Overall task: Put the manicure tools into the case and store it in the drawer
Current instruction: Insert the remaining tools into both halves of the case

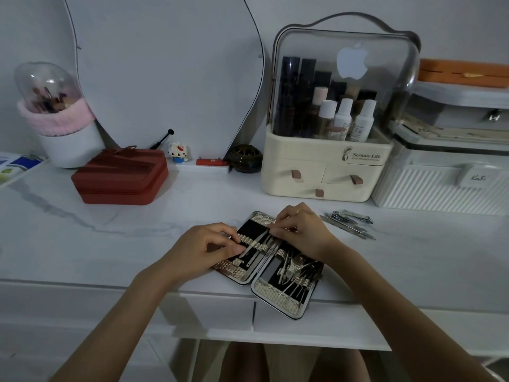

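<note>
I see the case (278, 292) lying open at the desk's (137, 244) front edge, tools strapped into both halves. My left hand (205, 248) pinches a strap in the left half; my right hand (301, 230) pinches the top of a thin tool (254, 245) there. More loose tools (348, 223) lie just right of the case. Behind stand a red box (121, 176) and a cosmetics organizer (336, 119).

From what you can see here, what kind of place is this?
Most likely a dressing table in a home. A mirror leans on the wall, a clear-lidded cosmetics organizer holds bottles, and a domed brush holder stands at the left of the white tabletop.
</note>
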